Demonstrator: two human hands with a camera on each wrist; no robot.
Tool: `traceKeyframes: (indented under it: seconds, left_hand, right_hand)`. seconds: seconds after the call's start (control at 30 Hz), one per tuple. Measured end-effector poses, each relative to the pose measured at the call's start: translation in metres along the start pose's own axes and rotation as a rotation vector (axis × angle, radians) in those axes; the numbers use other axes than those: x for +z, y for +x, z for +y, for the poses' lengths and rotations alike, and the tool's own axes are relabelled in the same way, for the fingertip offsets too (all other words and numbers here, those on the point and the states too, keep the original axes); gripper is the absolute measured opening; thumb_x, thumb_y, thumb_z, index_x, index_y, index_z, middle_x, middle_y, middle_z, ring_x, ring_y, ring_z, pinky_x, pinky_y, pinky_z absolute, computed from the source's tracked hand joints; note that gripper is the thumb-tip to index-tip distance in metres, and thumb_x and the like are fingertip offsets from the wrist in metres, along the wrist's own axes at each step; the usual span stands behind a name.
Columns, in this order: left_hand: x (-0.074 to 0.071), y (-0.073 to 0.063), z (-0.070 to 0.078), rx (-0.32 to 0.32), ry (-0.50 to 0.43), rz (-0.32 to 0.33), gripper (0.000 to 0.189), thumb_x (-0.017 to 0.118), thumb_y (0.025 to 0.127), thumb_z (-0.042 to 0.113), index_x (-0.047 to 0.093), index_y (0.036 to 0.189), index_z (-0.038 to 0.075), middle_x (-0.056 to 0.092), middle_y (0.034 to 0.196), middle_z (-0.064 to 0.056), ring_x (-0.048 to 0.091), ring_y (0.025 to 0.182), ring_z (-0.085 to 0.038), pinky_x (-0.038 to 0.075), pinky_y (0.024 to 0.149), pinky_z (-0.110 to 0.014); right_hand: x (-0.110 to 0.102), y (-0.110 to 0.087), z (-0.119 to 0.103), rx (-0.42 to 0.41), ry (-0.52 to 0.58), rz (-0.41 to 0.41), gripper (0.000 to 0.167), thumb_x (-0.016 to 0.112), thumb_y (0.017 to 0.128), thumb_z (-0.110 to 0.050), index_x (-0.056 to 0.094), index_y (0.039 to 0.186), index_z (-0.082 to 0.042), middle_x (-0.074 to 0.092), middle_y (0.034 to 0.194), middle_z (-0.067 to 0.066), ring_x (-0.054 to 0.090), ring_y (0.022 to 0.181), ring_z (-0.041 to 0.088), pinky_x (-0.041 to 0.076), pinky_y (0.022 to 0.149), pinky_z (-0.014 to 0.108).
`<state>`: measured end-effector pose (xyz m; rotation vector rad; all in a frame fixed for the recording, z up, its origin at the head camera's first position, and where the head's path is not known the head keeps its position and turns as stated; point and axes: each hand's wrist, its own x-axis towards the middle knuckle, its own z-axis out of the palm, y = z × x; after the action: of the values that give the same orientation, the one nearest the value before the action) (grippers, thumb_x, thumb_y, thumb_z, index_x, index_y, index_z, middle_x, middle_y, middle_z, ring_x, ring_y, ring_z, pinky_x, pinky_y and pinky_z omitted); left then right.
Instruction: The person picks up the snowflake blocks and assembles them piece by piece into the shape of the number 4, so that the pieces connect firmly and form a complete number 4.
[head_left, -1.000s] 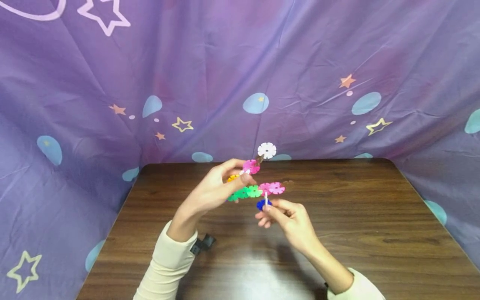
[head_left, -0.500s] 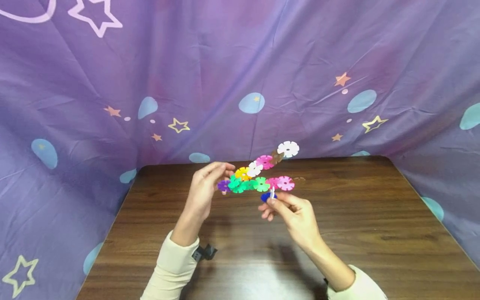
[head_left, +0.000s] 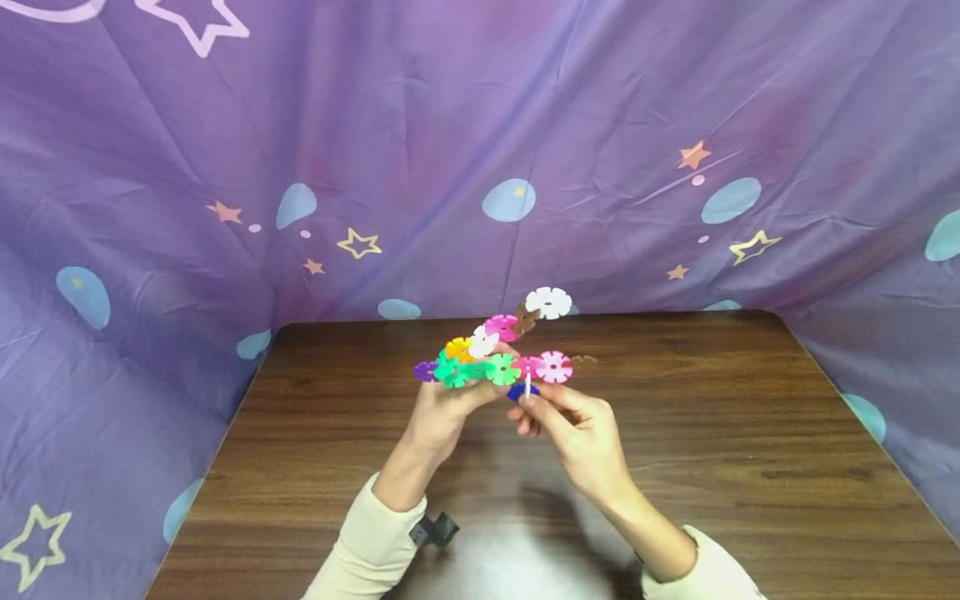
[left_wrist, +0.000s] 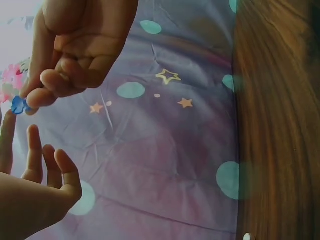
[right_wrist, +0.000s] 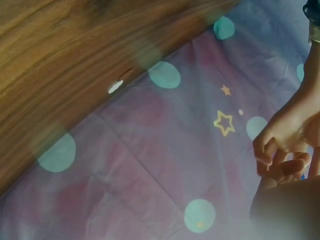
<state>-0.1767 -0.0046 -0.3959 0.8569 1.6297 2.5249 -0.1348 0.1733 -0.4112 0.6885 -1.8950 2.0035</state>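
Observation:
A joined model of snowflake building discs is held up above the table in the head view. Its lower row runs from a purple disc (head_left: 426, 371) through green discs (head_left: 502, 368) to a pink disc (head_left: 553, 367). An upper arm with a yellow disc (head_left: 459, 350) slants up to a white disc (head_left: 548, 302). My right hand (head_left: 592, 442) pinches it at a blue disc (head_left: 517, 392) and a white disc turned edge-on. My left hand (head_left: 442, 417) reaches up beneath the lower row, partly hidden, its thumb close to the blue disc. The left wrist view shows several left-hand fingers (left_wrist: 34, 150) loosely extended.
The brown wooden table (head_left: 712, 467) spreads below both hands. Purple cloth (head_left: 420, 150) printed with stars and blue spots stands behind it and along its sides. A black wrist device (head_left: 435, 529) sits on the left cuff.
My left hand moved off the upper arm of discs to the left side, then came right beneath the lower row. My right hand kept its pinch, and the model shifted slightly left.

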Motion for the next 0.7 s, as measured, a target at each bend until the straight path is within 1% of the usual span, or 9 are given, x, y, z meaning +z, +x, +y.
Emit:
traceKeyframes:
  seconds: [0.07,0.17,0.27,0.4,0.47,0.5,0.57,0.63,0.7]
  left_hand:
    - [0.0,-0.001,-0.001,0.007,-0.016,0.001,0.032,0.083,0.086,0.016,0.072,0.116,0.014,0.077,0.111,0.005,0.071,0.103,-0.009,0.056,0.094,-0.023]
    - [0.0,-0.002,-0.003,-0.008,-0.024,0.033,0.029,0.082,0.086,0.011,0.073,0.113,0.013,0.077,0.109,0.005,0.071,0.102,-0.009,0.056,0.095,-0.023]
    - [0.001,-0.003,-0.005,-0.012,-0.018,0.055,0.026,0.08,0.086,0.008,0.073,0.11,0.014,0.076,0.109,0.005,0.07,0.102,-0.009,0.055,0.095,-0.024]
    - [0.004,-0.005,-0.008,-0.01,-0.006,0.107,0.027,0.078,0.085,0.003,0.074,0.108,0.016,0.077,0.105,0.006,0.07,0.1,-0.01,0.055,0.095,-0.024]
    - [0.005,-0.007,-0.008,-0.027,-0.011,0.157,0.031,0.076,0.083,-0.002,0.075,0.106,0.019,0.077,0.102,0.007,0.071,0.098,-0.009,0.057,0.094,-0.025]
    - [0.006,-0.008,-0.008,-0.043,-0.009,0.19,0.034,0.075,0.081,-0.004,0.075,0.104,0.021,0.077,0.1,0.009,0.071,0.097,-0.008,0.057,0.093,-0.025]
    - [0.006,-0.009,-0.008,-0.068,-0.013,0.251,0.04,0.073,0.079,-0.009,0.074,0.104,0.022,0.077,0.099,0.01,0.071,0.097,-0.008,0.058,0.092,-0.026]
    - [0.006,-0.01,-0.007,-0.094,-0.014,0.315,0.044,0.073,0.077,-0.012,0.073,0.103,0.023,0.077,0.098,0.011,0.071,0.095,-0.007,0.059,0.09,-0.026]
    - [0.005,-0.01,-0.006,-0.106,-0.01,0.358,0.046,0.073,0.075,-0.014,0.072,0.104,0.021,0.077,0.098,0.011,0.071,0.095,-0.008,0.06,0.089,-0.026]
  right_hand:
    - [0.002,-0.001,0.002,0.012,-0.013,-0.006,0.016,0.059,0.099,0.008,0.072,0.106,0.013,0.075,0.083,0.024,0.07,0.068,0.01,0.061,0.062,0.027]
    - [0.004,-0.001,0.004,0.037,-0.03,-0.009,0.016,0.059,0.099,0.007,0.072,0.107,0.012,0.073,0.083,0.028,0.07,0.068,0.01,0.062,0.063,0.027]
    - [0.004,-0.001,0.007,0.055,-0.048,-0.014,0.016,0.059,0.099,0.006,0.071,0.107,0.013,0.073,0.083,0.029,0.071,0.069,0.008,0.062,0.064,0.026]
    - [0.004,-0.002,0.01,0.071,-0.079,-0.036,0.016,0.06,0.099,0.006,0.071,0.108,0.013,0.074,0.085,0.027,0.071,0.071,0.007,0.062,0.065,0.028]
    - [0.004,-0.002,0.011,0.09,-0.11,-0.05,0.015,0.061,0.099,0.004,0.071,0.108,0.011,0.075,0.086,0.025,0.071,0.072,0.007,0.063,0.066,0.03]
    - [0.003,-0.002,0.012,0.113,-0.136,-0.056,0.014,0.063,0.099,0.002,0.071,0.109,0.009,0.076,0.087,0.023,0.071,0.073,0.006,0.063,0.068,0.03]
    - [0.002,-0.004,0.014,0.158,-0.212,-0.078,0.016,0.066,0.098,-0.003,0.07,0.112,0.003,0.078,0.091,0.018,0.072,0.075,0.008,0.064,0.072,0.03]
    - [-0.001,-0.007,0.018,0.193,-0.303,-0.101,0.021,0.069,0.097,-0.008,0.069,0.118,-0.002,0.079,0.095,0.013,0.074,0.081,0.009,0.063,0.077,0.028]
    - [-0.005,-0.009,0.025,0.225,-0.41,-0.131,0.029,0.072,0.096,-0.014,0.068,0.124,-0.007,0.079,0.099,0.006,0.074,0.086,0.01,0.062,0.083,0.028]
